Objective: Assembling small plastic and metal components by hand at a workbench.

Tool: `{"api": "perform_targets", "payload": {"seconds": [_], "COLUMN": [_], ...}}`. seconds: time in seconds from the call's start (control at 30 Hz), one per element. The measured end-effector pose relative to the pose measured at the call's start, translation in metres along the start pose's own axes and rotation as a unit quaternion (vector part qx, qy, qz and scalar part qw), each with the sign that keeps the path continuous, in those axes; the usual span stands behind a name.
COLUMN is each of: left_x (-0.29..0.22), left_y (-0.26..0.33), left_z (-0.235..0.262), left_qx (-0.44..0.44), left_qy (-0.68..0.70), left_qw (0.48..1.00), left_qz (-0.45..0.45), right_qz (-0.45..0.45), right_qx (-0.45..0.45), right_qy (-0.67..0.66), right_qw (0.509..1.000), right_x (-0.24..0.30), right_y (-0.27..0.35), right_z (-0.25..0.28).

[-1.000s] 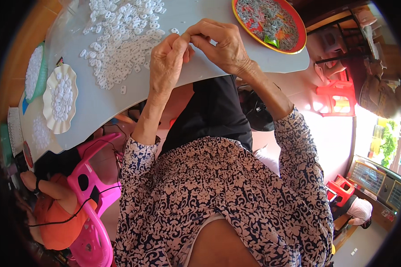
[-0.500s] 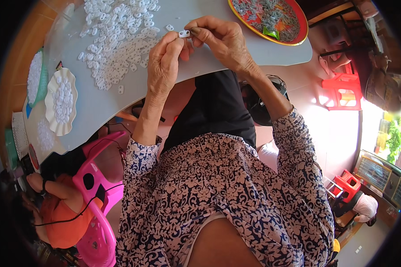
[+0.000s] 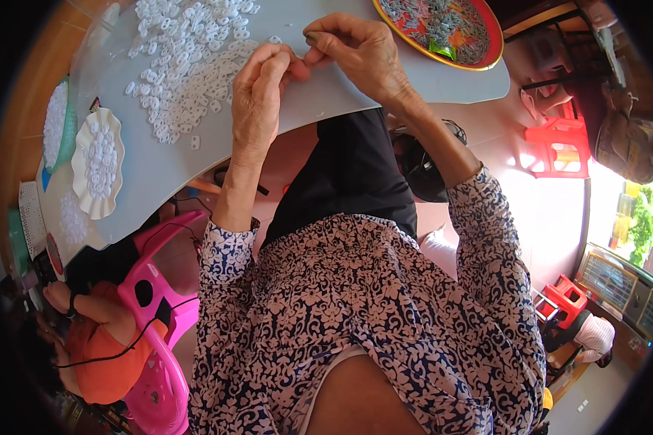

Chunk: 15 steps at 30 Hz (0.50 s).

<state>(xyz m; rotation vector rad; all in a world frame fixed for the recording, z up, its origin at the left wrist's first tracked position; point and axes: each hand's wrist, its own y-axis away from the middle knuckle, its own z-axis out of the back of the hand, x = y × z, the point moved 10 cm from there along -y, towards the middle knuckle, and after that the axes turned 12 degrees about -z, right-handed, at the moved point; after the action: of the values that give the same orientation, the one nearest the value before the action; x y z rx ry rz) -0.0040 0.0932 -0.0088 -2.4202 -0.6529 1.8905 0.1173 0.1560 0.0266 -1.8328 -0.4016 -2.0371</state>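
My left hand [image 3: 260, 94] and my right hand [image 3: 357, 49] meet fingertip to fingertip above the grey table [image 3: 326, 98]. Both pinch one small white piece between them, and the fingers almost wholly hide it. A wide pile of small white plastic pieces [image 3: 189, 51] lies on the table just left of my left hand. A red round tray [image 3: 486, 22] with several small grey metal parts sits to the right of my right hand.
A white scalloped plate [image 3: 98, 161] and a green bowl [image 3: 56, 125], both holding white pieces, stand at the table's left end. Below it are a pink plastic chair [image 3: 159, 304] and a person in orange [image 3: 94, 355]. Red stools [image 3: 559, 145] stand on the floor at right.
Both hands stay pinched together and have shifted a little across the table. The small white piece that showed between the fingertips half a second ago is now covered.
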Motion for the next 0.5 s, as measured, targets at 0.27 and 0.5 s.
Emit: {"api": "perform_targets", "payload": {"seconds": [0.27, 0.5], "left_x": [-0.020, -0.028], "left_y": [0.004, 0.018], "left_z": [0.016, 0.034], "left_qx": [-0.040, -0.080], "left_qy": [0.042, 0.012], "left_qw": [0.996, 0.992], "left_qz": [-0.065, -0.092], "right_qz": [-0.006, 0.170], "right_qx": [0.000, 0.049], "right_qy": [0.160, 0.314], "right_qw": [0.987, 0.933], "right_x": [0.011, 0.035], "right_y": [-0.003, -0.014], "right_z": [0.015, -0.038]}}
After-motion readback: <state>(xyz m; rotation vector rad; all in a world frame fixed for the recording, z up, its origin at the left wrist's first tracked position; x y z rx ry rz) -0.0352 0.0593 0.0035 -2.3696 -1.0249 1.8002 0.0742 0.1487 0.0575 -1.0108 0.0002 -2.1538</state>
